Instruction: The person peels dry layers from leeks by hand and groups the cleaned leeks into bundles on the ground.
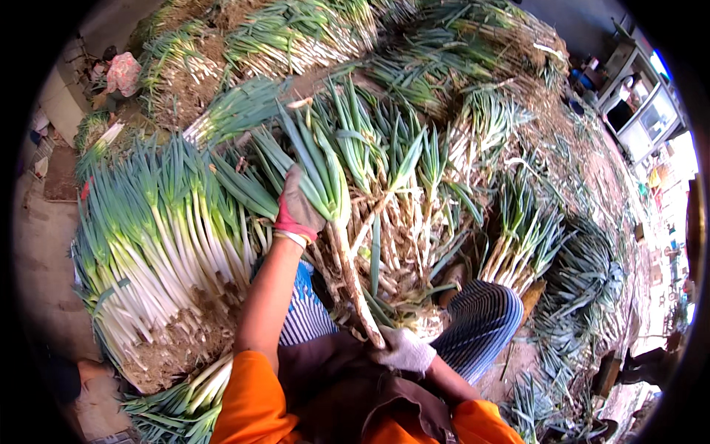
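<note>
A long green onion (347, 270) with a brown-skinned stalk slants down across my lap. My left hand (297, 211), in a red and grey glove, is closed round it where the leaves begin. At the stalk's lower end my right hand (403, 350), in a whitish glove, has its fingers closed by the root end. Just beyond my knees stand several unpeeled green onions (399, 229) with dirty stalks and loose skins. To my left lies a wide stack of white-stalked green onions (163, 259), their roots bearing soil.
More onion heaps (296, 37) fill the back. A loose bunch (514, 244) rests beyond my right knee, and cut leaves (592, 274) cover the ground at right. Another person (122, 74) is at the far left. A glass-doored cabinet (643, 111) stands at the far right.
</note>
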A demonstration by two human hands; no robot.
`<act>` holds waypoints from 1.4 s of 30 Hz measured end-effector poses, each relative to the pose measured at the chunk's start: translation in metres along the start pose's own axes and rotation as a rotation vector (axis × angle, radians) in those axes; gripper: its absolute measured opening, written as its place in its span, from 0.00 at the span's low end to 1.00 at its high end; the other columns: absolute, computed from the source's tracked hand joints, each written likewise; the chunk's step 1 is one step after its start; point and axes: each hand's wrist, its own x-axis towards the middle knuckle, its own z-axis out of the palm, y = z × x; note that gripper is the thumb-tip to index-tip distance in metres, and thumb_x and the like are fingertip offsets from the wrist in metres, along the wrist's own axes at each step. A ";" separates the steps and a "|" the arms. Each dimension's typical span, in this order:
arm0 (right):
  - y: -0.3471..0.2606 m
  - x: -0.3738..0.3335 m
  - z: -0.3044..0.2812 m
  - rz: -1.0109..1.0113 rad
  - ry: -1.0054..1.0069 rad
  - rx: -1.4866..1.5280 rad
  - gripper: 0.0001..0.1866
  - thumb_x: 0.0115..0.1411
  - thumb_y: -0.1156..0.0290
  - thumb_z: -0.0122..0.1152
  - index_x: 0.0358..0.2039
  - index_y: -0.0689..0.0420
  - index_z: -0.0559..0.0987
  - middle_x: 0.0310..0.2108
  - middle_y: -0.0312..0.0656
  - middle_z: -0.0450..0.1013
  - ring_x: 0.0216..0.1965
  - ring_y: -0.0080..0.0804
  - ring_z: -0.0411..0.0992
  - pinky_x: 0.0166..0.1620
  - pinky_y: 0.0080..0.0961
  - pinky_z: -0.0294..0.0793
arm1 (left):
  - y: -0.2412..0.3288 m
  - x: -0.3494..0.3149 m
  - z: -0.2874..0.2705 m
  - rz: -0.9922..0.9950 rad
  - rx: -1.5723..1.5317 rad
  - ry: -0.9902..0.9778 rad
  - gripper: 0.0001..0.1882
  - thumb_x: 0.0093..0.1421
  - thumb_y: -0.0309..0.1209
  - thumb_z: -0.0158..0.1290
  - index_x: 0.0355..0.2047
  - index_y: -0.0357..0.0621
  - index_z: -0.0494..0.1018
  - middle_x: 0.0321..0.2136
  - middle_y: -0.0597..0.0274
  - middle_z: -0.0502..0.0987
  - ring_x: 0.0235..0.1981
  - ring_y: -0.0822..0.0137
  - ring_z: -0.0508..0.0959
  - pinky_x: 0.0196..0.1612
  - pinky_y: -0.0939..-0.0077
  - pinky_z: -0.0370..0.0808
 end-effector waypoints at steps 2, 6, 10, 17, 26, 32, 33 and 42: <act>0.005 0.012 -0.005 0.028 -0.063 0.140 0.20 0.54 0.60 0.62 0.43 0.58 0.74 0.27 0.43 0.73 0.29 0.29 0.72 0.35 0.30 0.73 | -0.018 0.000 -0.017 -0.146 0.178 0.193 0.20 0.63 0.39 0.48 0.52 0.40 0.69 0.47 0.54 0.76 0.47 0.56 0.76 0.54 0.57 0.72; 0.002 0.095 -0.025 -0.061 0.388 0.312 0.26 0.58 0.54 0.57 0.42 0.67 0.71 0.33 0.48 0.73 0.34 0.29 0.69 0.39 0.29 0.71 | -0.038 -0.007 -0.040 -0.145 0.227 0.231 0.18 0.61 0.27 0.49 0.52 0.37 0.69 0.49 0.55 0.75 0.52 0.59 0.74 0.59 0.65 0.68; -0.023 0.161 -0.046 -0.072 0.651 0.246 0.20 0.63 0.56 0.53 0.40 0.64 0.75 0.22 0.39 0.72 0.23 0.25 0.67 0.28 0.27 0.68 | -0.036 -0.019 -0.014 0.090 0.629 0.052 0.18 0.61 0.28 0.51 0.51 0.38 0.72 0.49 0.59 0.74 0.54 0.64 0.71 0.60 0.72 0.63; 0.004 0.175 -0.024 -0.025 0.757 0.404 0.17 0.65 0.62 0.49 0.35 0.64 0.78 0.20 0.39 0.72 0.22 0.21 0.66 0.26 0.24 0.66 | -0.048 -0.013 -0.029 -0.048 0.531 0.317 0.16 0.59 0.29 0.54 0.48 0.40 0.74 0.47 0.62 0.76 0.49 0.66 0.73 0.55 0.73 0.66; 0.087 0.074 0.037 0.074 0.185 0.285 0.19 0.53 0.70 0.66 0.43 0.63 0.76 0.35 0.34 0.75 0.33 0.20 0.70 0.33 0.21 0.71 | -0.037 -0.004 -0.018 -0.150 0.097 0.279 0.15 0.66 0.37 0.42 0.48 0.46 0.71 0.36 0.58 0.78 0.33 0.59 0.79 0.36 0.56 0.79; 0.109 0.033 0.049 0.197 0.112 0.014 0.16 0.62 0.67 0.56 0.47 0.62 0.75 0.35 0.42 0.76 0.36 0.31 0.73 0.41 0.26 0.74 | -0.034 -0.003 0.000 -0.275 -0.003 0.069 0.21 0.65 0.42 0.38 0.42 0.37 0.73 0.26 0.55 0.75 0.22 0.56 0.76 0.26 0.60 0.75; 0.066 0.051 0.013 0.201 0.204 -0.042 0.17 0.63 0.65 0.54 0.48 0.62 0.75 0.35 0.42 0.76 0.34 0.33 0.73 0.41 0.28 0.74 | -0.033 0.000 0.003 -0.367 -0.093 0.126 0.20 0.63 0.42 0.43 0.39 0.37 0.74 0.24 0.57 0.74 0.20 0.58 0.74 0.24 0.63 0.75; -0.028 0.152 -0.045 0.021 0.421 0.507 0.22 0.58 0.51 0.59 0.35 0.61 0.75 0.25 0.31 0.70 0.26 0.17 0.63 0.30 0.19 0.65 | -0.052 0.019 -0.009 -0.481 0.050 0.122 0.26 0.61 0.54 0.44 0.45 0.46 0.74 0.25 0.64 0.75 0.22 0.62 0.73 0.29 0.67 0.74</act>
